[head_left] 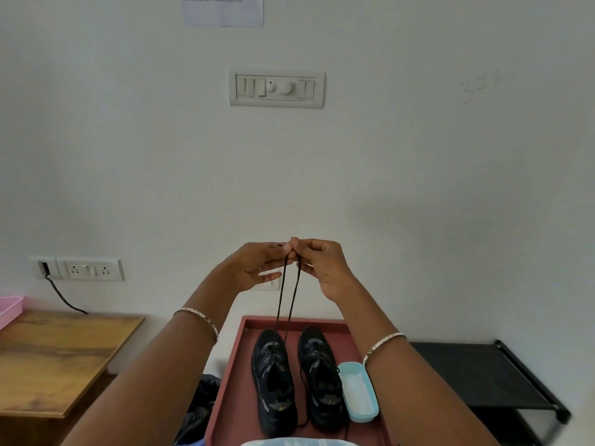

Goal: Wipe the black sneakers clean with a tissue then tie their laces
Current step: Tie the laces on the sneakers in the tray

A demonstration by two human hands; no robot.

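Both hands up high: left hand (257, 263) and right hand (322, 265) pinch the laces (288, 294) taut above the left sneaker (273, 381). Right sneaker (320, 378) sits beside it on the tray (231, 381), apparently untied.

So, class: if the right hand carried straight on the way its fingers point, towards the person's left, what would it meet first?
The left hand. The right hand points at it, fingers already touching where both pinch the laces.
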